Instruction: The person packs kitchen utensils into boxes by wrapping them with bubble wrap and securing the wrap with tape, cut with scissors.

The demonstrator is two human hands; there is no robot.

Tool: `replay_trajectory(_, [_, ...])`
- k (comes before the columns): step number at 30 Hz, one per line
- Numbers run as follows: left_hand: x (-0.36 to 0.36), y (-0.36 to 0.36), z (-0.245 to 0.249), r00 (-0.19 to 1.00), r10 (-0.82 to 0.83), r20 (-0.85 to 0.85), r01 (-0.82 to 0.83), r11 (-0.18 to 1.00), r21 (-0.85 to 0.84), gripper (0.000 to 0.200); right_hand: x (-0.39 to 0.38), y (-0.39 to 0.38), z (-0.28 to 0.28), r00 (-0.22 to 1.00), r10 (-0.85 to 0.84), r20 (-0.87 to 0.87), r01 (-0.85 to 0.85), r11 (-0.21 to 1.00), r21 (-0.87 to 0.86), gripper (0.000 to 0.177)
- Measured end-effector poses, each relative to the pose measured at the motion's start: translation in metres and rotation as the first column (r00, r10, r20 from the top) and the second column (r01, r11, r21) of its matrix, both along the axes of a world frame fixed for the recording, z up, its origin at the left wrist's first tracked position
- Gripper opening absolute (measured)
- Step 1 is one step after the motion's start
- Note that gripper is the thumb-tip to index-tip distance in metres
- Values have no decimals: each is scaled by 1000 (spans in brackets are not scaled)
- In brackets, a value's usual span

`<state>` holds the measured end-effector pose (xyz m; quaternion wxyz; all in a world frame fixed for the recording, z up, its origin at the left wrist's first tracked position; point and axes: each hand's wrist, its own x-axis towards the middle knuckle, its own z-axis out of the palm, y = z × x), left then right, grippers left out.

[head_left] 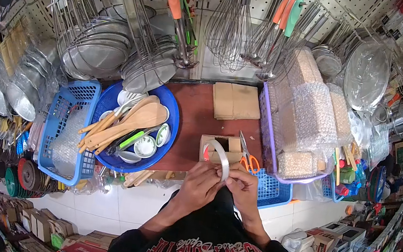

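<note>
A roll of clear tape [225, 162] is held upright at the table's front edge, between my two hands. My left hand [199, 182] has its fingers closed around the near left side of the roll. From the other side, the fingertips of my right hand [244, 186] pinch at the roll's near edge. Whether a loose strip of tape is between them is too small to tell. Just beyond the hands sits a small open cardboard box [214, 144]. Scissors with orange handles [250, 163] lie beside it, on the right.
A blue basin [173, 121] of wooden spatulas [131, 123] and bowls stands left, next to a blue basket [85, 134]. Flat cardboard pieces [237, 102] lie at the back. Right is a purple basket [270, 131] of bubble-wrapped boxes [314, 112]. Whisks [230, 30] and strainers [94, 53] hang above.
</note>
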<state>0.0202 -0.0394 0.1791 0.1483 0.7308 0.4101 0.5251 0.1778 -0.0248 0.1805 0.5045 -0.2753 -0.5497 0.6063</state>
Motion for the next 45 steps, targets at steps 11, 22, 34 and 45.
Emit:
replay_trajectory(11, [1, 4, -2, 989, 71, -128, -54, 990, 130, 25, 0, 1, -10, 999, -14, -45, 13, 999, -32, 19])
replay_trajectory(22, [-5, 0, -14, 997, 45, -56, -50, 995, -86, 17, 6, 15, 13, 803, -379, 460, 162, 882, 443, 28])
replay_trajectory(34, [-5, -5, -20, 993, 8, -118, -38, 966, -256, 13, 20, 28, 8, 665, -527, 529, -47, 677, 735, 19])
replay_trajectory(45, [-2, -5, -31, 946, -11, -325, -64, 974, -219, 11, 23, 31, 1, 588, -508, 629, -133, 706, 695, 23])
